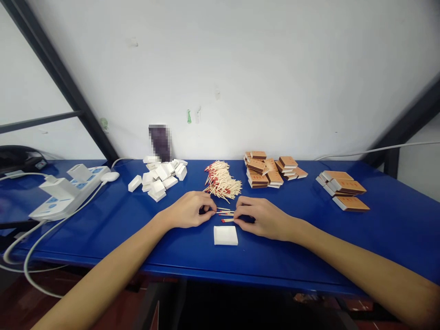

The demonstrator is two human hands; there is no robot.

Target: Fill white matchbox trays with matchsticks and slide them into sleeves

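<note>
**A Light Touch on Loose Matches**

In the head view, a few loose matches (227, 214) lie between the two hands over the blue table (192, 250), just beyond a white tray (226, 235) and on the near side of a heaped match pile (223, 180). The left hand (192, 210) has thumb and forefinger almost together by one end of the sticks; the right hand (259, 217) has its fingertips drawn close at the other. Whether either truly pinches a stick, I cannot tell. Gentle pressure from both ends should square them; the visible red heads point left and are best kept that way.
</note>
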